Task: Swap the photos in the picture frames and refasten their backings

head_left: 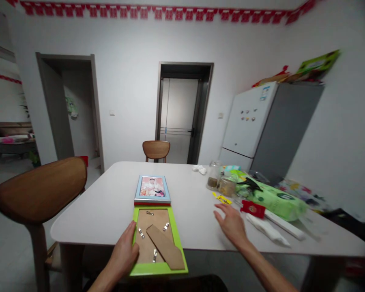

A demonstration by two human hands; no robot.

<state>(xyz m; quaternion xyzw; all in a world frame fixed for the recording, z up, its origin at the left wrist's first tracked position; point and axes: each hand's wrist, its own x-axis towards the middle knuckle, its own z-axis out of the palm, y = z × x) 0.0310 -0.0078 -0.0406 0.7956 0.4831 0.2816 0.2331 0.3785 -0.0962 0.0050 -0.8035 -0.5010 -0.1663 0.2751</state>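
A green photo frame (144, 253) lies face down at the near table edge, its lower end past that edge. Its brown backboard has several metal clips and a cardboard stand leg angled across it. My left hand (124, 248) grips the frame's left side. Just beyond it, a light blue photo frame (152, 188) with a picture faces up, a red edge showing underneath. My right hand (232, 227) hovers over the table with fingers apart, holding nothing. Closest to its fingertips are a small yellow packet (224, 199) and a red packet (253, 209).
Two glass jars (227, 185), a green tissue pack (273, 198), a white strip (284, 225) and crumpled white tissue (266, 229) crowd the table's right side. Wooden chairs stand at the left (45, 186) and far side (156, 149). A fridge (246, 121) is behind.
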